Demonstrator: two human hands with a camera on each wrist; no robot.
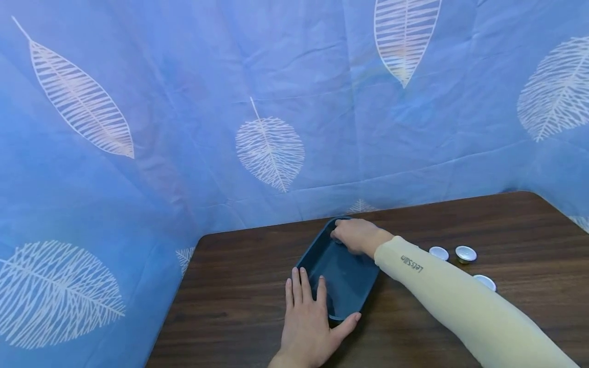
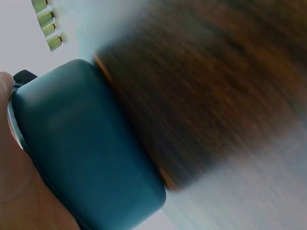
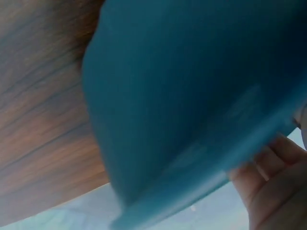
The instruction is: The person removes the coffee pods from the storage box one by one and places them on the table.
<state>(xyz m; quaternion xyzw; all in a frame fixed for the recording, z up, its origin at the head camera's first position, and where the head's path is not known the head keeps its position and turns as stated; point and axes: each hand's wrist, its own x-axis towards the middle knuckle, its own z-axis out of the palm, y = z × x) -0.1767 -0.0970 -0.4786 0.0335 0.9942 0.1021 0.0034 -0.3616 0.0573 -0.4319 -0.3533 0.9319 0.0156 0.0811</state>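
Observation:
A dark teal rectangular tray (image 1: 345, 286) lies angled on the brown table. My left hand (image 1: 307, 327) is at its near left side, fingers straight and spread against the rim, thumb stretched toward the near corner. The left wrist view shows the tray's smooth outer side (image 2: 86, 143) beside that hand. Over the far end of the tray is my right hand (image 1: 361, 235), in a pale yellow sleeve, its fingers bent down inside. A small dark shape shows under those fingertips; whether they hold it is unclear. The right wrist view is blurred, with fingers (image 3: 247, 179) by the tray's rim.
Right of the tray stand capsules with silvery lids: one capsule (image 1: 466, 254) whole in view, another (image 1: 438, 253) and a third (image 1: 485, 282) partly behind the sleeve. Several yellow-green capsules (image 2: 45, 18) show in the left wrist view. A blue leaf-patterned cloth (image 1: 322, 153) hangs behind the table.

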